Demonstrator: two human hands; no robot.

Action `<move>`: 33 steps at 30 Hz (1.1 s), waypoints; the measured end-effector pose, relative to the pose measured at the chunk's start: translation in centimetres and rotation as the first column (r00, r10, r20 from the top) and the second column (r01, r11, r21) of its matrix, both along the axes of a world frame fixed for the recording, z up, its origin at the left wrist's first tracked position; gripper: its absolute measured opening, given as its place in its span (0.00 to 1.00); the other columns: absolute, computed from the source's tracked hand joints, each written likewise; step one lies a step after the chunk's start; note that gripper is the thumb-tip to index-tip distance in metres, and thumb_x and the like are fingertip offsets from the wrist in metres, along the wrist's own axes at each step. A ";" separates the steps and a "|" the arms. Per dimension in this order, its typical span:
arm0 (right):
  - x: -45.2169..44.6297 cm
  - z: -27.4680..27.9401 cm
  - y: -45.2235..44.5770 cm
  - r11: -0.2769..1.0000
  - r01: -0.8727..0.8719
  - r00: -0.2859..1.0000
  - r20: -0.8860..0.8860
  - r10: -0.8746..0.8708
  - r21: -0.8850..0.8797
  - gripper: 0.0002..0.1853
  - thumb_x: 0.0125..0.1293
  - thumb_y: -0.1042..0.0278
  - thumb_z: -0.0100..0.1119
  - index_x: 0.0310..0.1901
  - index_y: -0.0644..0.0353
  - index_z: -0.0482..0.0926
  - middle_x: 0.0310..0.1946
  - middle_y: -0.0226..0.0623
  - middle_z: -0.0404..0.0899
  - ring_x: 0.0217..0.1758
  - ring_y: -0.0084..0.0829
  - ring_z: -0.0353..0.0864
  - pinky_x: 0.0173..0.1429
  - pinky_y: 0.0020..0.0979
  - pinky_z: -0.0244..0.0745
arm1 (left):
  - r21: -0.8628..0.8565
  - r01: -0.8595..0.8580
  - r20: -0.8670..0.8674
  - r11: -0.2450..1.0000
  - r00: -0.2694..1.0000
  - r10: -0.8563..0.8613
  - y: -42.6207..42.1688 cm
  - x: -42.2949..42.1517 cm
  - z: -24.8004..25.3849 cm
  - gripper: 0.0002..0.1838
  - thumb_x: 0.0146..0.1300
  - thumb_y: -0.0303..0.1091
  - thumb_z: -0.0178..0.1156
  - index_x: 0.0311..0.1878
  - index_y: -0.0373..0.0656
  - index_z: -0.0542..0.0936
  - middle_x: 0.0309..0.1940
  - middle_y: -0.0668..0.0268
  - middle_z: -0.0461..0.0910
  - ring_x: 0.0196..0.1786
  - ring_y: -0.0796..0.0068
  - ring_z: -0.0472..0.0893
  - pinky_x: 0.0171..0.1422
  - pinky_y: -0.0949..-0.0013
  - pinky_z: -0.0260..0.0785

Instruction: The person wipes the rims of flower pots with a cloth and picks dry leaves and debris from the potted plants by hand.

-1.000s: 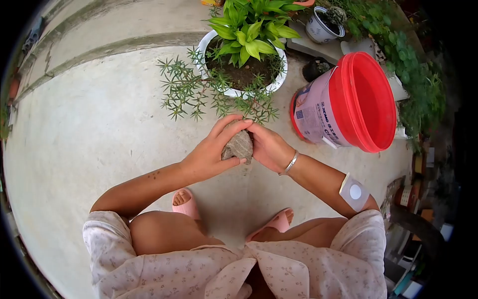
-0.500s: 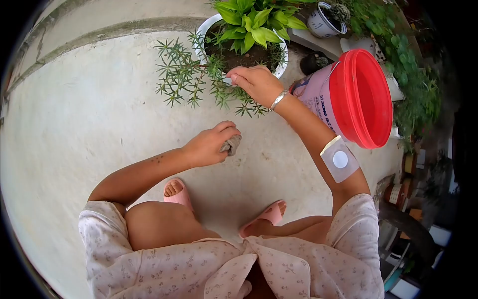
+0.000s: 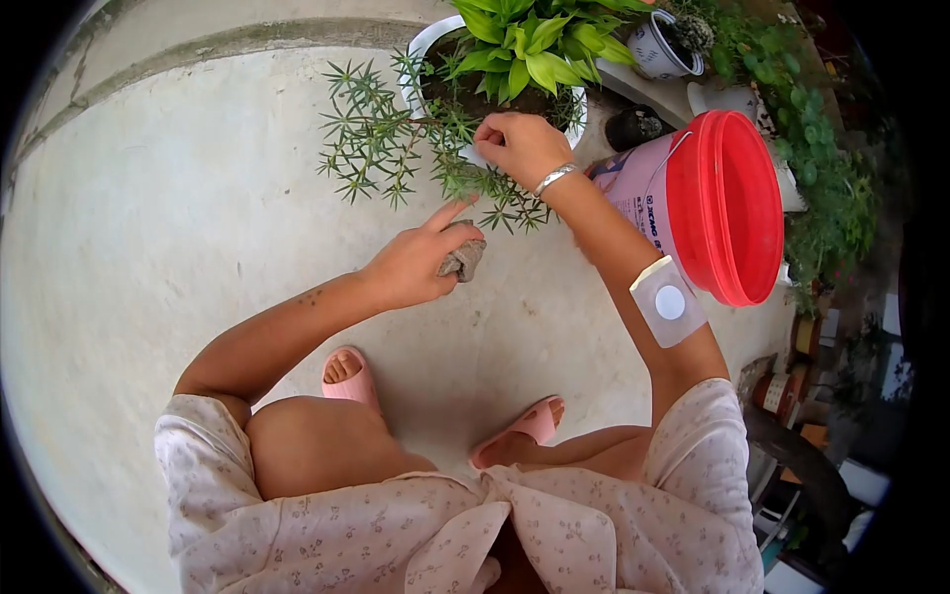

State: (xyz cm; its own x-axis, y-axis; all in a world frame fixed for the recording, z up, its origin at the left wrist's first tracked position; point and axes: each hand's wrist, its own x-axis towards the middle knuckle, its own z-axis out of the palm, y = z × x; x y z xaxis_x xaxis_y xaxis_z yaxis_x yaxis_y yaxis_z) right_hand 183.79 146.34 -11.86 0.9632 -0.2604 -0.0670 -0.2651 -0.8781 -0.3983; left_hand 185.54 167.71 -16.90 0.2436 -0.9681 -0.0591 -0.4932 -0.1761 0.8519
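Note:
My left hand [image 3: 408, 267] is wrapped round a crumpled grey-brown cloth [image 3: 463, 259]. Its index finger points up toward the hanging stems of a narrow-leaved trailing plant [image 3: 371, 134]. That plant spills over the near left side of a white flowerpot [image 3: 432, 37], where a bright green broad-leaved plant [image 3: 534, 45] also grows from dark soil. At the pot's near rim is my right hand [image 3: 530, 150], wearing a silver bracelet [image 3: 554, 178]. Its fingers are curled in a pinch among the stems; what lies between the fingertips is hidden.
A pink bucket with a red rim [image 3: 708, 203] leans on its side right of my forearm. Behind it stand a small black pot [image 3: 633, 127] and a white patterned pot [image 3: 661, 49]. Green foliage [image 3: 821, 168] lines the right. My feet in pink slippers [image 3: 351, 378] are on the concrete floor.
My left hand has moved up slightly with the cloth, and its index finger has stretched out toward the stems. My right hand has shifted slightly up and right along the rim.

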 end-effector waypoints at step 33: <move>3.0 -1.1 -1.2 0.971 -0.064 0.997 0.021 0.071 -0.231 0.13 0.60 0.54 0.56 0.33 0.54 0.81 0.33 0.40 0.80 0.36 0.43 0.80 0.40 0.44 0.75 | -0.031 0.036 -0.023 0.999 0.999 -0.037 0.8 -0.1 -1.5 0.29 0.43 0.26 0.62 0.54 0.48 0.70 0.69 0.59 0.56 0.52 0.49 0.75 0.51 0.56 0.72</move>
